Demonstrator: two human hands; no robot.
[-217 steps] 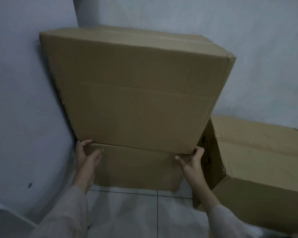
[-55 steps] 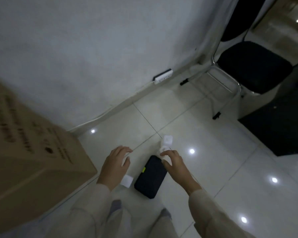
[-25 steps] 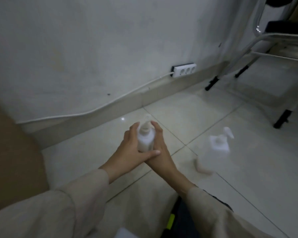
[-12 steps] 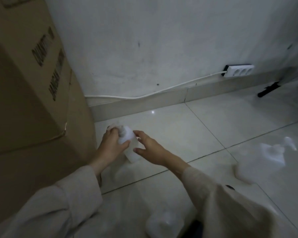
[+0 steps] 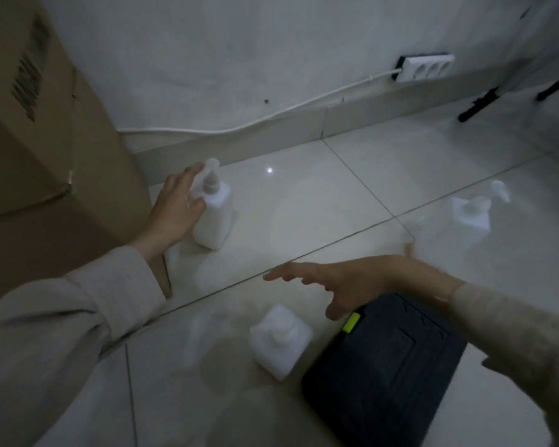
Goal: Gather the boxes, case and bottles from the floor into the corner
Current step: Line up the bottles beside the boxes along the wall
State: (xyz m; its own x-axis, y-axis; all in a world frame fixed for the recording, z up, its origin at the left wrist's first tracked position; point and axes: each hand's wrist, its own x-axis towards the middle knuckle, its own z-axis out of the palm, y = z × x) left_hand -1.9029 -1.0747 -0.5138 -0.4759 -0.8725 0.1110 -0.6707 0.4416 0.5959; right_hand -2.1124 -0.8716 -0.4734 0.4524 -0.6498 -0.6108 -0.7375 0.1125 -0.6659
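A: Start with the hands; what are they doing?

B: The left hand (image 5: 178, 204) lies against the side of a white pump bottle (image 5: 214, 214), fingers loose and fairly straight, thumb near the bottle's shoulder; it touches the bottle, but I cannot tell whether it grips it. The right hand (image 5: 333, 282) hovers over the floor with its fingers spread wide, holding nothing.

A: And that bottle, where does it stand?

B: Upright on the tiled floor (image 5: 304, 204), just beside the big cardboard box (image 5: 46, 150) at the left, near the skirting of the wall (image 5: 239, 59).

A: The other task things?

B: A second white bottle (image 5: 281, 341) stands below the right hand, touching or nearly touching the dark case (image 5: 384, 372), which lies flat and has a yellow-green latch (image 5: 351, 322); the right forearm crosses above the case. A third pump bottle (image 5: 473, 212), blurred, stands well apart at the right.

A: Anything farther out?

B: A white power strip (image 5: 425, 67) sits against the wall at the upper right, its cable (image 5: 255, 122) running left along the skirting toward the box; black-tipped chair legs (image 5: 478, 103) show at the far right edge.
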